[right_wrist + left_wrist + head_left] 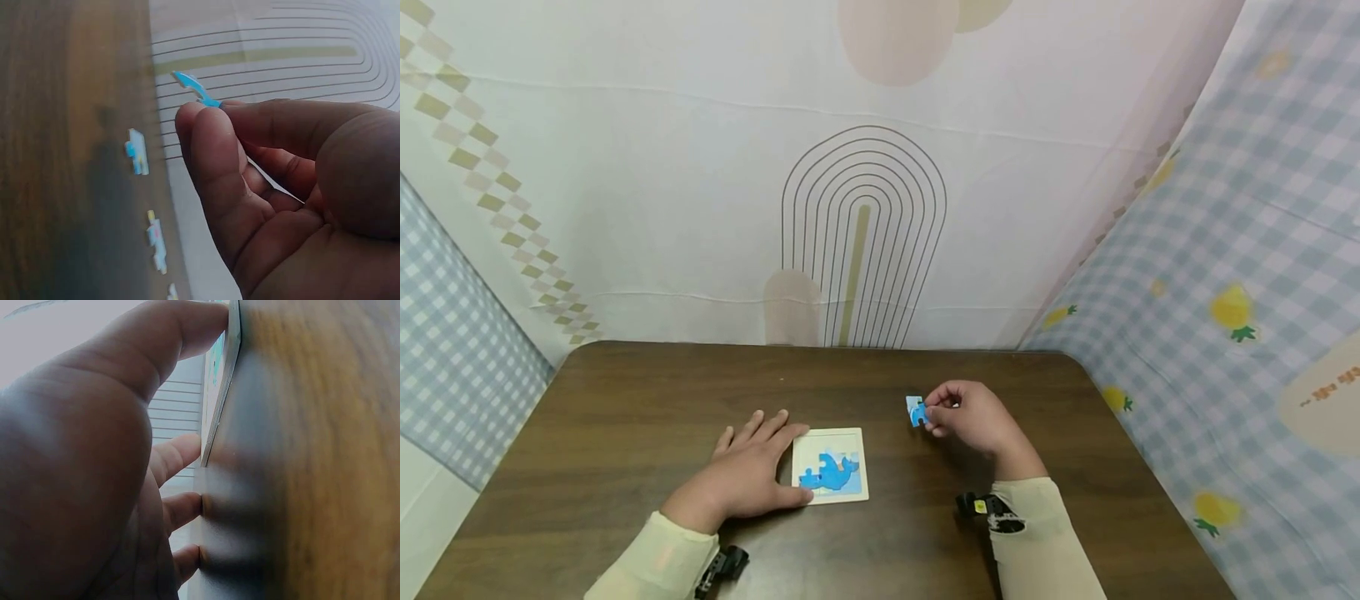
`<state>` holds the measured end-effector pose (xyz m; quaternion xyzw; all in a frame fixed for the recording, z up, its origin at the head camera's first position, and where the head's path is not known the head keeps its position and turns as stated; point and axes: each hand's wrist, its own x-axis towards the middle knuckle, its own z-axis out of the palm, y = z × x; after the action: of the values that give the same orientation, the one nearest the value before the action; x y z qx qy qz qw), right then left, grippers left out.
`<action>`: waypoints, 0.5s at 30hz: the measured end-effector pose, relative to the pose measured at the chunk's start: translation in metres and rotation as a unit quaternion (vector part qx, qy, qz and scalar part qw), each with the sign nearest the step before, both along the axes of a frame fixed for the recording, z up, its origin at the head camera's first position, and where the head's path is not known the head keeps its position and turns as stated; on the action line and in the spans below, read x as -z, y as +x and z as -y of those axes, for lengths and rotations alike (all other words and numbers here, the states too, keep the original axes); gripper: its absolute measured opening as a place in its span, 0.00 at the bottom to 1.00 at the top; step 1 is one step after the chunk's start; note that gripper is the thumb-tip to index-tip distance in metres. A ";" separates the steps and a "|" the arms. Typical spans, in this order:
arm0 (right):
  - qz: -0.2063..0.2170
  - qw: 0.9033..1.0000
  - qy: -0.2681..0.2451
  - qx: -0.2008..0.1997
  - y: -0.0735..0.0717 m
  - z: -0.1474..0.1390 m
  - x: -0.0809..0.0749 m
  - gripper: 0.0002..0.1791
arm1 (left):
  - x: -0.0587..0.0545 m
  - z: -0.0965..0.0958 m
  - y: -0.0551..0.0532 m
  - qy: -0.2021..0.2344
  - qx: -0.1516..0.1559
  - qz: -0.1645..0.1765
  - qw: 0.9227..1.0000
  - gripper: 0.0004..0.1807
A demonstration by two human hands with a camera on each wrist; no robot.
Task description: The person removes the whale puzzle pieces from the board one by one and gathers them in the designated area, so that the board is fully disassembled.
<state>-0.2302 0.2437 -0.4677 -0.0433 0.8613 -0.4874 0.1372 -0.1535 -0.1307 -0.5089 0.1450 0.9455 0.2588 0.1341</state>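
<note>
A square puzzle board (830,494) with a pale rim lies on the table, several blue pieces fitted together inside it. My left hand (747,479) rests at its left side with fingers spread; thumb and index finger touch the board's left corners. To the right, my right hand (973,417) pinches a small blue puzzle piece (194,84) between thumb and fingertips, raised off the table. From the head, a blue-and-white patch (915,410) shows by those fingertips; where the held piece ends there, I cannot tell.
Beyond the right hand, loose puzzle pieces lie on the table, among them a blue-and-white one (139,152) and a second one (157,244). The brown wooden table (647,400) meets a patterned cloth backdrop (700,208) at its far edge. Checked cloth (1180,400) hangs at the right.
</note>
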 end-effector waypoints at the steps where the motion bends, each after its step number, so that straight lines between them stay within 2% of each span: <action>1: 0.008 1.000 0.000 0.002 -0.001 -0.001 0.002 0.04 | 0.000 0.000 0.000 -0.001 0.000 -0.001 1.000 0.57; 8: 0.049 0.999 -0.003 0.013 -0.007 -0.004 0.017 0.02 | 0.000 0.000 0.001 -0.002 0.000 -0.003 1.000 0.57; 15: 0.054 0.998 0.011 0.001 -0.010 -0.009 0.027 0.03 | 0.000 0.000 0.000 -0.003 0.000 -0.007 1.000 0.57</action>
<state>-0.2398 0.2527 -0.4949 -0.0149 0.8581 -0.4795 0.1834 -0.1536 -0.1303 -0.5093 0.1464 0.9473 0.2548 0.1277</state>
